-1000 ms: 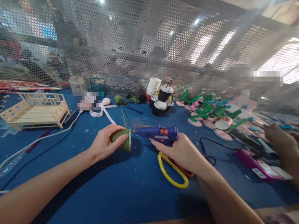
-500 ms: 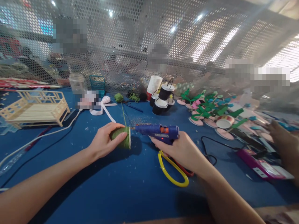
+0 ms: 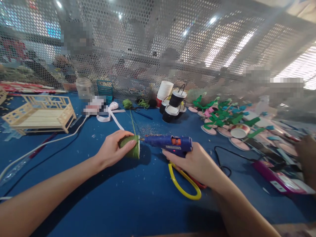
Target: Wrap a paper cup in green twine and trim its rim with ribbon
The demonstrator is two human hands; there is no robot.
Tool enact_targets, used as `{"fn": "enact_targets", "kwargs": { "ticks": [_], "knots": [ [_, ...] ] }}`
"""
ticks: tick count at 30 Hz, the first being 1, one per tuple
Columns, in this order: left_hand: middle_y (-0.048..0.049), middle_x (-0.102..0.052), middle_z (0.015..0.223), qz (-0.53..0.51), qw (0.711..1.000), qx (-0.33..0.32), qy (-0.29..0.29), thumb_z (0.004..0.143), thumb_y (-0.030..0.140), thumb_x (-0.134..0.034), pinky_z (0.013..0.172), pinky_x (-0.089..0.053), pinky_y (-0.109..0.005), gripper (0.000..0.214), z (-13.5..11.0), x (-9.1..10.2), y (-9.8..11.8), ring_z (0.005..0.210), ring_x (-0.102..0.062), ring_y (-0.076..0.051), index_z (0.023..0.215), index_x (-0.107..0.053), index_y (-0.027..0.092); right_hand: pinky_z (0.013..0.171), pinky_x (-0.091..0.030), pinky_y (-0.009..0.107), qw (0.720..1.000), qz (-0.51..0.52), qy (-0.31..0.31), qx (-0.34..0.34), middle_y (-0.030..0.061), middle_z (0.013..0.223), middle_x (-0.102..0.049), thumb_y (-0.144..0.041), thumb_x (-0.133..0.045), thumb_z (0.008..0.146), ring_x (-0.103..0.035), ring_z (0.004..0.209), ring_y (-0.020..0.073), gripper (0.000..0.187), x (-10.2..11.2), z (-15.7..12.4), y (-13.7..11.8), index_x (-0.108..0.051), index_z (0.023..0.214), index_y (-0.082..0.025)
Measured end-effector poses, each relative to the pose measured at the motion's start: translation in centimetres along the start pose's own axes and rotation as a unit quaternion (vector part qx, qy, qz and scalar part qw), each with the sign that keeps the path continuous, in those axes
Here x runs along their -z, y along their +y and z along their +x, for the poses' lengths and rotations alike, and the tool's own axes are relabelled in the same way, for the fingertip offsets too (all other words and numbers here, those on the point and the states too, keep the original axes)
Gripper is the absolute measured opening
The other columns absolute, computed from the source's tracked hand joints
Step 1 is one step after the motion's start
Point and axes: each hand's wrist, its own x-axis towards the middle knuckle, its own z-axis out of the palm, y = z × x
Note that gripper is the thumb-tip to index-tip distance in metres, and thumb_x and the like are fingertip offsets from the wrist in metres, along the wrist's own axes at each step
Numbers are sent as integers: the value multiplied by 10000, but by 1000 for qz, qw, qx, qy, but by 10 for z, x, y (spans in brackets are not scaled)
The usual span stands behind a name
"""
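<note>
My left hand (image 3: 116,148) is wrapped round a paper cup (image 3: 134,152) covered in green yarn, tilted on its side with its white rim facing right. From the cup a strand of yarn runs back to a green yarn ball (image 3: 127,104). In my right hand (image 3: 191,159) is a blue hot glue gun (image 3: 168,142) with a small red light on. Its nozzle points left, at the cup's rim; I cannot tell whether it touches. Beneath my right hand lie scissors (image 3: 185,187) with a yellow handle, partly hidden.
Black-wrapped cups (image 3: 171,113) and a white cup stack (image 3: 165,89) stand at the back. A small wooden bed frame (image 3: 40,117) sits left. Green paper plants on pink discs (image 3: 239,144) and a purple power strip (image 3: 278,177) lie right, near another person's hand (image 3: 307,158).
The view has shifted slightly, moving everything a little right and down. My hands keep the same hold on cup and glue gun. The other person's hand at right has moved farther right.
</note>
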Motion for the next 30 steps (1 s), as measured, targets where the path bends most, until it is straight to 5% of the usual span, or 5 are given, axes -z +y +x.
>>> {"fn": "enact_targets", "kwargs": {
  "ticks": [30],
  "knots": [
    [-16, -624, 765, -85, 988, 125, -18, 798, 514, -428, 586, -367, -242, 407, 5, -2, -3, 689, -519, -162, 839, -631, 163, 368, -325, 184, 999, -15, -41, 12, -60, 455, -394, -306, -590, 693, -344, 408, 64, 200, 2, -8, 3, -491, 574, -180]
  ]
}}
